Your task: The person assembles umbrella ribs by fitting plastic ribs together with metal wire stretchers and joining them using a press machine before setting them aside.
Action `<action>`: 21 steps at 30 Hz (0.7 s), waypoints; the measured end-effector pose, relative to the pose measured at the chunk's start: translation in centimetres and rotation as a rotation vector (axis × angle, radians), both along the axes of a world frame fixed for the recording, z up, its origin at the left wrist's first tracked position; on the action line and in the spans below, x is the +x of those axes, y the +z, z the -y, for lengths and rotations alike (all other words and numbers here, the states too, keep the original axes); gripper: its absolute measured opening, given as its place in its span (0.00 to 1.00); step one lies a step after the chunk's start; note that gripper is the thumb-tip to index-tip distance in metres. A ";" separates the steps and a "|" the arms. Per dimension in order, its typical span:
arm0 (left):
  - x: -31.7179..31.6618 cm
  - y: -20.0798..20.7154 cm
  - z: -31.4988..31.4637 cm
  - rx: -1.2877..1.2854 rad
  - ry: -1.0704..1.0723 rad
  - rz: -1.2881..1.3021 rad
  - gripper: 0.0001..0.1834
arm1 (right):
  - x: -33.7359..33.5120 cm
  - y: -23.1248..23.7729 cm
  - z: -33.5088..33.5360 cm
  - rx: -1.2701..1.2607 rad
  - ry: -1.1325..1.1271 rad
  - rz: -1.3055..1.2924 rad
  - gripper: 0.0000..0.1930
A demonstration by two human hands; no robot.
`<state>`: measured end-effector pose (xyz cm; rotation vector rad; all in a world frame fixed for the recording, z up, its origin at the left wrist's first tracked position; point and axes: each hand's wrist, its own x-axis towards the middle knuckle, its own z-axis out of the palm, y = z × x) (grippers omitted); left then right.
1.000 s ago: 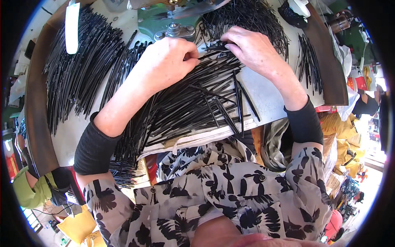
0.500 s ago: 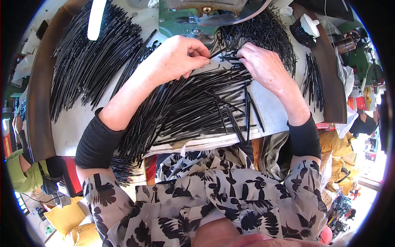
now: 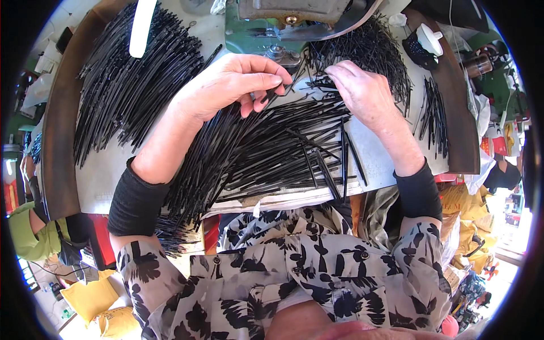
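My left hand is closed in a pinch on a thin black strip, whose short dark end shows between the thumb and fingers. It is just in front of the green machine. My right hand is a little further right, its bent fingers pressed together; whether anything is in them is hidden. Beside those fingertips lie a few short black pieces. Below both hands spreads a wide pile of long black strips, several of them lying crosswise at its right end.
A thick bundle of black strips covers the table's left side. A tangled heap of thin black pieces lies behind my right hand. At the right are a smaller bundle and a white-lidded black container. A brown raised rim edges the table.
My left hand has turned, and its strip no longer points out to the right toward the other hand. The right fingers have drawn slightly off the short black pieces. The whole view has shifted slightly.
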<state>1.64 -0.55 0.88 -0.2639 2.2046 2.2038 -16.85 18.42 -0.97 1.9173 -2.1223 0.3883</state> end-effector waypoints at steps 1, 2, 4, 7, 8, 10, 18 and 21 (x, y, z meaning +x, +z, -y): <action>0.1 0.1 0.1 0.000 0.001 0.000 0.13 | 0.1 -0.1 0.1 -0.049 0.010 -0.025 0.09; 0.1 0.2 0.2 0.039 -0.028 -0.026 0.13 | 0.1 -0.2 0.2 -0.097 0.021 -0.050 0.08; 0.2 0.2 0.3 0.078 -0.055 -0.053 0.13 | 0.1 -0.3 0.3 -0.110 0.026 -0.080 0.09; 0.3 0.2 0.4 0.109 -0.026 -0.112 0.13 | 0.3 -0.3 0.4 -0.115 0.022 -0.130 0.10; 0.2 0.5 0.3 0.066 0.003 -0.101 0.13 | 0.4 -0.2 0.5 -0.106 0.013 -0.150 0.10; 0.1 0.6 0.4 0.021 0.033 -0.091 0.13 | 0.5 -0.5 0.6 -0.122 0.016 -0.150 0.10; -0.2 -0.4 0.4 -0.008 0.134 0.002 0.16 | 2.3 0.6 1.9 -0.219 0.010 -0.001 0.08; -0.3 -0.4 0.3 0.003 0.108 0.042 0.17 | 2.8 1.0 2.0 -0.123 -0.061 0.076 0.06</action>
